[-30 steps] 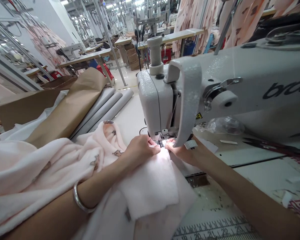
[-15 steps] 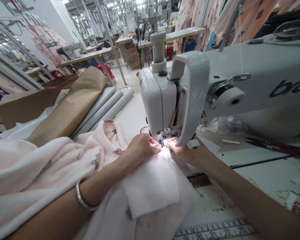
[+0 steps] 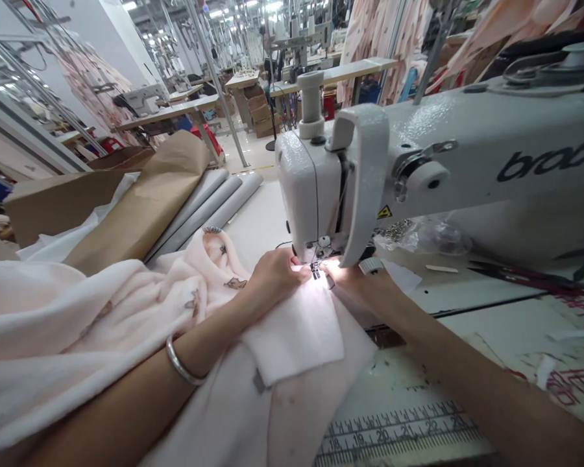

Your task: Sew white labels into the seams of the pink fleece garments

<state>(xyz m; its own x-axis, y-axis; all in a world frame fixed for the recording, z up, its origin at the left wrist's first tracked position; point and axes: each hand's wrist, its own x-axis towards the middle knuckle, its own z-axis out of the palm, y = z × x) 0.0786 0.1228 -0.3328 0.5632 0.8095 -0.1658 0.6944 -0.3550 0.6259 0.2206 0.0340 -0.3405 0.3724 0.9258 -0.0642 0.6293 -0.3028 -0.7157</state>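
Note:
A pale pink fleece fabric [image 3: 102, 318] with small printed figures lies across the sewing table and over my left forearm. A folded white-pink piece [image 3: 296, 331] lies on top of it, its far edge under the needle [image 3: 315, 269] of a white sewing machine [image 3: 418, 168]. My left hand [image 3: 272, 275] is closed, pinching the fabric just left of the needle. My right hand [image 3: 353, 279] pinches the fabric edge just right of the needle, partly hidden behind the machine's white guard. A silver bangle [image 3: 182, 363] is on my left wrist.
Brown paper rolls [image 3: 141, 207] and grey tubes [image 3: 204, 207] lie at the table's far left. A printed ruler [image 3: 394, 431] runs along the near table edge. Scissors [image 3: 516, 275] and a clear plastic bag [image 3: 428, 237] sit under the machine arm. More sewing tables stand behind.
The view has shifted slightly. Both hands stay pinched on the fabric at the needle, with the folded piece drawn a little further under the machine.

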